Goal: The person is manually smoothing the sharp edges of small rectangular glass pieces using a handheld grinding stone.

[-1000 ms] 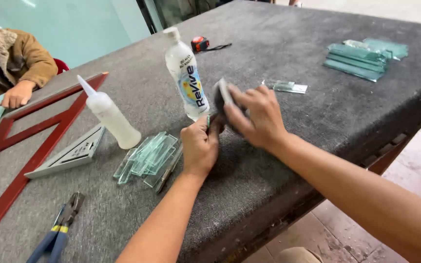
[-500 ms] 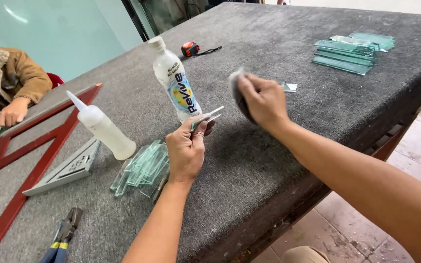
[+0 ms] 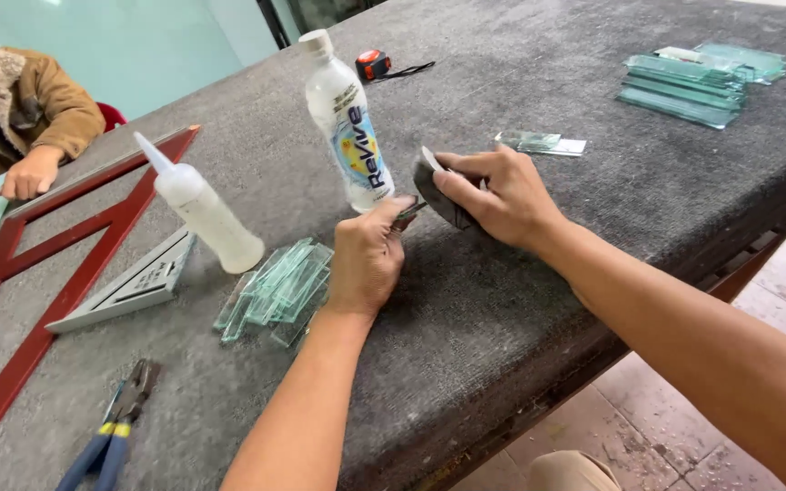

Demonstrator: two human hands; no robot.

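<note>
My left hand [image 3: 367,259] pinches a small glass strip [image 3: 408,212] against the dark sanding block [image 3: 441,202] gripped in my right hand [image 3: 500,198]; next, steady rubbing along the edge.

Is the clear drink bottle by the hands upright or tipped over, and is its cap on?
Upright, cap on. The bottle stands on its base on the grey table, white cap at the top, just behind the left hand.
</note>
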